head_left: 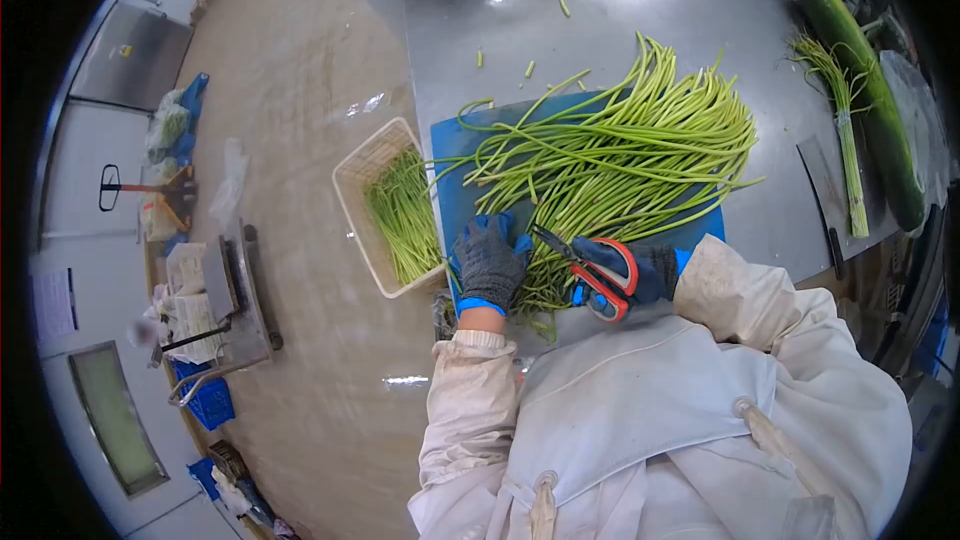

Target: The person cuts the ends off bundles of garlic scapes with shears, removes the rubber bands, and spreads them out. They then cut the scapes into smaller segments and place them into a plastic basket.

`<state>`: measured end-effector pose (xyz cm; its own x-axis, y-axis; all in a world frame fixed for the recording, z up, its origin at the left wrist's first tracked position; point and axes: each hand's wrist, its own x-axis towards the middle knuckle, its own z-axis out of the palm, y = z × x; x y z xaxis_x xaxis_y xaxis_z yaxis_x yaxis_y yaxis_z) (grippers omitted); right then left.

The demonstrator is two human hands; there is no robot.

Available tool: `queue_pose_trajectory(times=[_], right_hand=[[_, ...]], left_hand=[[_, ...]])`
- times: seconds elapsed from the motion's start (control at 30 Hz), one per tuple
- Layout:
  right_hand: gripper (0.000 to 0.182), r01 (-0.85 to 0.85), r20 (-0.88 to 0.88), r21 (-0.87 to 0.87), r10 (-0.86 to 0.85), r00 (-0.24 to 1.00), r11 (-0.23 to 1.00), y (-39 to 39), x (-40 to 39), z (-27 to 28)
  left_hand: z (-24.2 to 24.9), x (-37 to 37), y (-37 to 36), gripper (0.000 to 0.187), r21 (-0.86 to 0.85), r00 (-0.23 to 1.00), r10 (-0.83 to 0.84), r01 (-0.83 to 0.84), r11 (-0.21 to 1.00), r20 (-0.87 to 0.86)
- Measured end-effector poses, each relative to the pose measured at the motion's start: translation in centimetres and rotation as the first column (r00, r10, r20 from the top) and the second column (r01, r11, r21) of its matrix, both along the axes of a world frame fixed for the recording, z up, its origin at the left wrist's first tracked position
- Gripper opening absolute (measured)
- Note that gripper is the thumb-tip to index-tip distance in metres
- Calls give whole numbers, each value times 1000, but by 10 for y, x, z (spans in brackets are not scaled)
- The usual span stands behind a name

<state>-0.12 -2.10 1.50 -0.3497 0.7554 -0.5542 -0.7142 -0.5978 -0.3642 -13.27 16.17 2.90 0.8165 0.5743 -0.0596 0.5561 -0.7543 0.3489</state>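
Observation:
Long green stems [620,150] lie in a large loose pile over a blue cutting board [455,140] on the steel table. My right hand [640,272], in a grey and blue glove, is closed around red-and-black handled scissors [612,285], whose blades point left toward the stem ends. Left of the blades, my left hand [490,260], gloved the same way, rests at the board's lower left edge beside the stems. Its fingers are bent, and what they hold, if anything, is hidden. Trimmed-looking ends [540,295] bunch between the two hands.
A cream plastic crate [350,180] with green stems [400,220] stands left of the steel table [440,30]. On the table's right side lie a long green gourd [870,90], a tied bundle [850,160] and a knife [825,210]. A wheeled cart [245,310] stands farther left.

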Motion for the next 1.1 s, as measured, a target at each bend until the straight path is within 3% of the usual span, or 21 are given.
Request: queue_pose_trajectory(times=[0.13,0.33,0.4,0.43,0.5,0.6,0.73,0.77,0.8,0.83,0.9,0.93,1.0,1.03,1.1], right_hand=[[56,13,95,-69,-7,995,998,5,-3,34],[61,21,-44,-76,-24,999,997,18,-15,42],[59,64,16,-278,-62,998,959,26,-17,59],[59,59,17,-278,-57,998,959,27,-19,57],[61,133,294,-205,-69,953,970,27,-25,48],[50,10,427,-126,45,903,992,25,-15,14],[48,-47,548,-45,64,834,998,23,-12,8],[49,-247,853,282,-124,507,927,19,-10,-15],[51,-540,892,431,-432,134,723,17,-10,-20],[51,-539,891,432,-434,132,723,15,-10,-26],[44,-464,947,307,-221,232,831,14,-13,-24],[44,-463,947,309,-223,231,831,12,-17,-22],[50,-276,835,184,-2,550,944,7,-23,-12],[50,-274,835,182,-2,550,944,9,-22,-8],[66,-173,606,-223,276,746,959,22,-22,10]], left_hand=[[-5,-4,4,40,-35,1000,-23,24,999,18],[-3,-7,4,41,-53,999,-20,22,998,29],[-5,-6,3,40,-73,1000,-5,5,997,10],[-9,-7,5,38,-58,999,-17,19,998,36],[-10,-6,6,36,-42,998,-28,31,999,63],[-5,-1,3,30,-28,998,-35,36,999,58],[-14,7,-1,25,60,1000,-5,7,998,-29],[-19,8,0,24,95,999,2,2,995,-37],[-20,10,0,24,97,999,0,4,995,-36],[-20,12,-1,23,110,998,19,-12,994,-60],[-20,11,0,23,127,996,39,-29,992,-82],[-19,9,1,21,56,999,40,-40,998,11],[-15,6,-3,19,-18,993,44,-42,999,107],[-13,4,-9,17,26,989,65,-69,997,130],[-7,1,-17,16,70,985,85,-97,993,152]])
